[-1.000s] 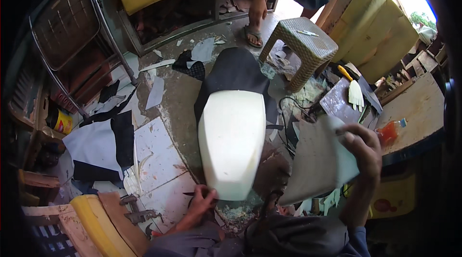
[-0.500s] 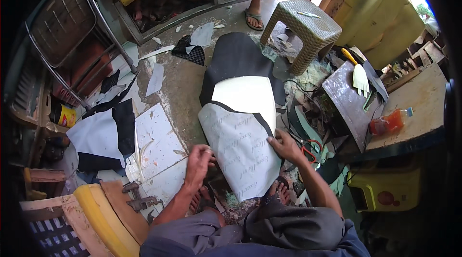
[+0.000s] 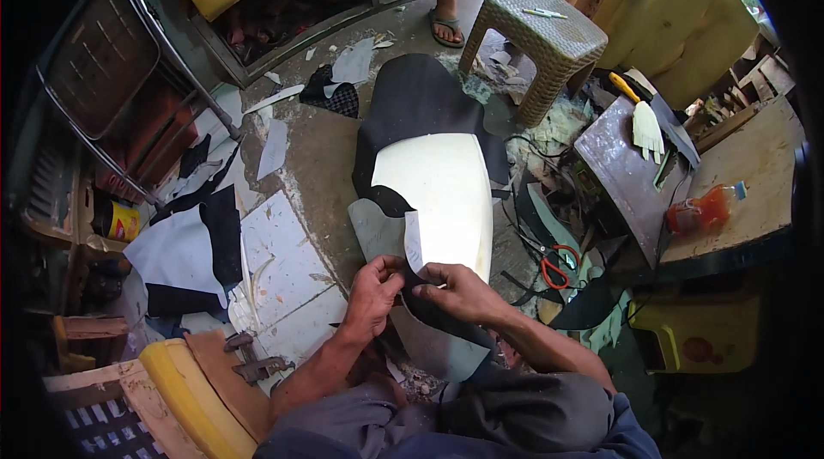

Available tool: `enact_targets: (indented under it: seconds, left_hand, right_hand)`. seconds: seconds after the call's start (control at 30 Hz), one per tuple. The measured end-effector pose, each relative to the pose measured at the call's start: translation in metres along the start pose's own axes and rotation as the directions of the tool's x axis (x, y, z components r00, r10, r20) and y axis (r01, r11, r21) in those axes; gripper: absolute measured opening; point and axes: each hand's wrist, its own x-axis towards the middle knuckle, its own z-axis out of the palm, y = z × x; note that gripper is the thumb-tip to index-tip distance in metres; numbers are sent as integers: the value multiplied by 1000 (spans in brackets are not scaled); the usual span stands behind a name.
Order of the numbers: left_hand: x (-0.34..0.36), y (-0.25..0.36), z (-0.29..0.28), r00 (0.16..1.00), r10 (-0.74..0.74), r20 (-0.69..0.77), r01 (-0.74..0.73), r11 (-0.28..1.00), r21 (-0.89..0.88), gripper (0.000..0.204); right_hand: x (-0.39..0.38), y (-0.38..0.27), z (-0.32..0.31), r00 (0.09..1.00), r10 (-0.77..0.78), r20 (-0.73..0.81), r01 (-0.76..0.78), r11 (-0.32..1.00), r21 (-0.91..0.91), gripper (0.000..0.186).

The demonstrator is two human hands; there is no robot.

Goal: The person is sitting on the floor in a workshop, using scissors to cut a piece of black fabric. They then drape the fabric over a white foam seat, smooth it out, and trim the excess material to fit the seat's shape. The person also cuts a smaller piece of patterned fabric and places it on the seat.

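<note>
A long seat (image 3: 439, 171) with cream foam stands in front of me, and a black cover (image 3: 418, 97) lies over its far end. My left hand (image 3: 374, 297) and my right hand (image 3: 461, 290) are close together above the near end of the foam. Each pinches the edge of a black upholstery piece with a pale grey backing (image 3: 438, 346). The piece is folded, so its black face shows between the hands and its backing shows at the left and below. My forearms hide part of it.
Red-handled scissors (image 3: 556, 267) lie on the floor to the right among scraps. A woven-look stool (image 3: 541, 25) stands at the far right, near another person's foot (image 3: 446, 30). Right of me, a low table (image 3: 738, 176) holds a bottle (image 3: 705, 208). Fabric pieces (image 3: 180, 244) lie at left.
The upholstery piece, earlier spread with its backing up over the near foam, is now folded and drawn toward me. My right hand has moved left, beside my left hand, uncovering more foam.
</note>
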Motion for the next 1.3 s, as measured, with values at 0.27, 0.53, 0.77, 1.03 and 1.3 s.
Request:
enact_targets:
  seconds: [0.27, 0.53, 0.77, 1.03, 1.3]
  left_hand:
    - [-39, 107, -33, 754, 610, -244, -652, 740, -163, 22]
    - [21, -4, -123, 864, 302, -404, -316, 948, 31, 17]
    - [60, -75, -154, 955, 77, -287, -141, 968, -206, 21]
    - [37, -79, -138, 997, -52, 62, 66, 965, -254, 49]
    - [2, -77, -127, 975, -111, 194, 141, 978, -152, 78]
  right_hand:
    - [-49, -77, -103, 726, -33, -687, 181, 973, 145, 18]
    - [-67, 50, -134, 646, 244, -723, 25, 940, 339, 18]
    - [-62, 159, -116, 598, 402, -693, -229, 915, 333, 24]
    - [-64, 211, -115, 661, 460, -593, -303, 886, 350, 36]
    - [-112, 169, -109, 792, 507, -339, -261, 784, 563, 92]
